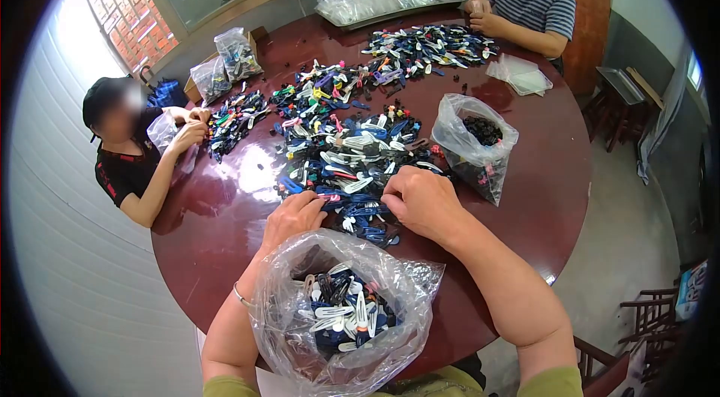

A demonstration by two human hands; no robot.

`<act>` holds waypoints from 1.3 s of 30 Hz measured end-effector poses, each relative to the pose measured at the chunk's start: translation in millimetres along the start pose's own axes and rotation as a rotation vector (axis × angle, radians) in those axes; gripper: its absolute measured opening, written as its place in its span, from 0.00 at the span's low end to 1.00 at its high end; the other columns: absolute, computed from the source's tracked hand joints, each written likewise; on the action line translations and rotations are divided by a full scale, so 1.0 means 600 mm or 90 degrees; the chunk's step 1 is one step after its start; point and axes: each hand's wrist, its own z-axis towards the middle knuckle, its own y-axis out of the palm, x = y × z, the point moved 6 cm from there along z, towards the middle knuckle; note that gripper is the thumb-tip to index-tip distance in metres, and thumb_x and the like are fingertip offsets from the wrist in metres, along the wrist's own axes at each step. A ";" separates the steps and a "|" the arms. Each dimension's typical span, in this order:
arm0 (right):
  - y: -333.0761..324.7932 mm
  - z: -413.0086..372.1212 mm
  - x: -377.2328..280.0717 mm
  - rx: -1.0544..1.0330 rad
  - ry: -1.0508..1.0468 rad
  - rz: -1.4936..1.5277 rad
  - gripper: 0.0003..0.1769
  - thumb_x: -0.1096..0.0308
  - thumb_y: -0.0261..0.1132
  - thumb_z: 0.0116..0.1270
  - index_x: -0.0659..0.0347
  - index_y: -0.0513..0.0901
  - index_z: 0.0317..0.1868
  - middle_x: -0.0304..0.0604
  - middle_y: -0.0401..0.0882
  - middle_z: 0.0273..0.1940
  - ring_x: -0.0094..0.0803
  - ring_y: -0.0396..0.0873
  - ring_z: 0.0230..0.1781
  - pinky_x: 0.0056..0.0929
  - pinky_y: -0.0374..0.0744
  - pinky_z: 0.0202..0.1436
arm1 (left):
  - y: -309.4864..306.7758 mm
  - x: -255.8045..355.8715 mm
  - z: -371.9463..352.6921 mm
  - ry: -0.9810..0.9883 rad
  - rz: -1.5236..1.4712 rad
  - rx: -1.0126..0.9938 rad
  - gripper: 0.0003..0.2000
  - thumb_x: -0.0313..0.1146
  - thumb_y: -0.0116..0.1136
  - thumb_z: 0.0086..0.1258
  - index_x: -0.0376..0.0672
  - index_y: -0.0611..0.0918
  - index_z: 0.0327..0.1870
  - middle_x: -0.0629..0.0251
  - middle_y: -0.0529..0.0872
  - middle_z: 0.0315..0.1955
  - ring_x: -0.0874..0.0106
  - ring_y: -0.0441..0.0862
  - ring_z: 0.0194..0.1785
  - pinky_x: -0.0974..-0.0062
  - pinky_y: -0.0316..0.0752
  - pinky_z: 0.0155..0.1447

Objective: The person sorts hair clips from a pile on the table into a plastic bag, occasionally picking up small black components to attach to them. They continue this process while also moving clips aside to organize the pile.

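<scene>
Snap hair clips in white, blue and black lie in a large heap in front of me. My left hand rests at the heap's near left edge, its fingers bent, by a pink clip. At the near right edge, my right hand has its fingertips curled against the clips. Whether either hand pinches a clip is too small to tell. Below my hands, an open clear plastic bag holds white, black and blue clips.
A bag of small black pieces stands right of the heap. Co-workers sit at the left and far right. A tray of clear bags, flat packets and two filled bags also lie on the round table.
</scene>
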 end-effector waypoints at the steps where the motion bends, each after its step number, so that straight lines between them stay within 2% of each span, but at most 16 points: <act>1: -0.004 0.000 -0.001 0.007 0.004 0.012 0.09 0.66 0.62 0.59 0.62 0.85 0.30 0.49 0.81 0.33 0.47 0.82 0.35 0.43 0.79 0.39 | 0.000 0.000 0.001 -0.011 -0.008 -0.011 0.11 0.29 0.63 0.59 0.41 0.82 0.43 0.62 0.83 0.42 0.62 0.82 0.46 0.67 0.79 0.48; 3: -0.007 0.000 0.000 -0.003 0.033 0.054 0.10 0.65 0.62 0.59 0.62 0.84 0.30 0.50 0.82 0.32 0.48 0.82 0.35 0.43 0.79 0.39 | -0.004 0.003 0.003 -0.034 -0.022 -0.032 0.11 0.28 0.63 0.59 0.38 0.83 0.43 0.60 0.83 0.43 0.61 0.81 0.47 0.67 0.78 0.51; 5: -0.008 0.001 0.004 -0.037 0.080 0.111 0.10 0.64 0.63 0.58 0.63 0.84 0.31 0.50 0.83 0.31 0.49 0.82 0.35 0.43 0.78 0.39 | -0.003 0.002 0.002 -0.012 -0.009 -0.006 0.11 0.30 0.64 0.59 0.41 0.82 0.43 0.62 0.83 0.42 0.62 0.82 0.46 0.67 0.79 0.48; 11: -0.037 0.000 -0.016 -0.015 0.121 0.332 0.11 0.65 0.67 0.57 0.66 0.83 0.29 0.49 0.84 0.28 0.35 0.81 0.24 0.32 0.77 0.31 | -0.006 0.004 0.002 -0.014 -0.024 0.000 0.09 0.29 0.64 0.59 0.39 0.83 0.40 0.60 0.84 0.41 0.61 0.83 0.45 0.67 0.79 0.48; 12: -0.051 -0.003 -0.029 0.033 0.081 0.342 0.09 0.68 0.69 0.55 0.67 0.83 0.27 0.45 0.82 0.25 0.27 0.78 0.20 0.27 0.75 0.26 | -0.007 0.004 0.003 -0.013 -0.029 0.000 0.09 0.29 0.64 0.59 0.39 0.83 0.40 0.60 0.84 0.41 0.61 0.83 0.44 0.67 0.79 0.48; 15: -0.104 -0.025 -0.087 0.090 0.023 0.380 0.07 0.71 0.70 0.54 0.65 0.82 0.25 0.40 0.80 0.23 0.24 0.77 0.20 0.23 0.74 0.24 | -0.004 0.003 0.001 -0.013 -0.037 0.007 0.09 0.29 0.64 0.58 0.39 0.84 0.38 0.60 0.84 0.40 0.61 0.83 0.44 0.67 0.79 0.48; 18: -0.135 -0.053 -0.149 0.106 -0.188 0.378 0.06 0.75 0.72 0.52 0.62 0.82 0.25 0.36 0.78 0.22 0.20 0.75 0.19 0.19 0.72 0.21 | 0.003 -0.004 -0.001 -0.009 -0.022 0.024 0.08 0.31 0.65 0.58 0.43 0.84 0.37 0.65 0.83 0.40 0.64 0.82 0.43 0.68 0.79 0.46; 19: -0.130 -0.061 -0.162 0.078 -0.201 0.427 0.06 0.74 0.72 0.52 0.61 0.82 0.26 0.36 0.79 0.23 0.20 0.75 0.18 0.19 0.72 0.20 | 0.003 -0.004 -0.001 -0.012 -0.024 0.028 0.08 0.31 0.65 0.57 0.43 0.84 0.37 0.65 0.83 0.40 0.64 0.82 0.43 0.68 0.79 0.45; 21: -0.121 -0.063 -0.168 0.029 -0.181 0.384 0.09 0.76 0.75 0.47 0.63 0.84 0.29 0.38 0.81 0.27 0.20 0.75 0.22 0.19 0.69 0.22 | 0.003 -0.003 0.000 -0.012 -0.029 0.030 0.08 0.31 0.65 0.57 0.43 0.84 0.37 0.65 0.83 0.40 0.64 0.82 0.43 0.68 0.79 0.45; 23: -0.114 -0.044 -0.138 0.171 -0.211 0.372 0.06 0.72 0.73 0.52 0.61 0.84 0.29 0.39 0.79 0.26 0.27 0.76 0.22 0.24 0.74 0.24 | 0.002 -0.005 -0.001 -0.006 -0.030 0.032 0.08 0.31 0.65 0.57 0.43 0.85 0.37 0.66 0.83 0.40 0.64 0.82 0.43 0.68 0.79 0.45; 24: -0.109 -0.031 -0.111 0.149 -0.118 0.355 0.05 0.72 0.72 0.52 0.61 0.84 0.30 0.41 0.79 0.26 0.31 0.77 0.24 0.27 0.75 0.27 | 0.002 -0.004 -0.001 -0.004 -0.031 0.035 0.08 0.31 0.65 0.57 0.43 0.85 0.37 0.66 0.83 0.40 0.65 0.82 0.43 0.69 0.79 0.45; 25: -0.099 -0.020 -0.084 0.167 -0.094 0.293 0.05 0.70 0.70 0.55 0.61 0.85 0.30 0.43 0.80 0.28 0.35 0.79 0.26 0.31 0.76 0.30 | 0.001 -0.002 -0.001 -0.004 -0.033 0.027 0.08 0.30 0.65 0.57 0.41 0.84 0.37 0.64 0.84 0.40 0.63 0.82 0.43 0.68 0.79 0.45; 27: -0.057 -0.007 -0.038 0.087 -0.047 0.192 0.06 0.66 0.68 0.57 0.60 0.86 0.32 0.44 0.81 0.31 0.38 0.81 0.31 0.36 0.77 0.34 | -0.005 0.002 0.003 -0.004 -0.036 0.014 0.09 0.28 0.65 0.57 0.38 0.84 0.37 0.60 0.84 0.39 0.61 0.83 0.43 0.67 0.79 0.46; 30: -0.003 -0.010 -0.024 -0.028 -0.065 -0.005 0.08 0.64 0.68 0.58 0.60 0.85 0.33 0.45 0.80 0.34 0.41 0.82 0.36 0.40 0.78 0.38 | -0.003 0.000 0.003 0.010 -0.034 0.020 0.09 0.28 0.66 0.57 0.38 0.84 0.37 0.61 0.84 0.39 0.62 0.83 0.42 0.68 0.79 0.45; 33: 0.025 -0.010 -0.019 -0.084 -0.038 -0.102 0.08 0.62 0.66 0.60 0.56 0.86 0.34 0.45 0.78 0.35 0.43 0.81 0.36 0.40 0.78 0.39 | -0.001 -0.002 0.000 0.019 -0.025 0.031 0.08 0.28 0.65 0.57 0.38 0.84 0.37 0.61 0.84 0.39 0.62 0.83 0.42 0.68 0.79 0.45; 39: 0.012 -0.006 -0.012 -0.072 -0.018 -0.012 0.08 0.64 0.68 0.56 0.60 0.85 0.32 0.44 0.79 0.34 0.42 0.80 0.33 0.36 0.77 0.37 | 0.000 -0.002 0.000 0.011 -0.018 0.012 0.08 0.29 0.65 0.57 0.39 0.84 0.38 0.61 0.84 0.40 0.62 0.83 0.43 0.68 0.79 0.46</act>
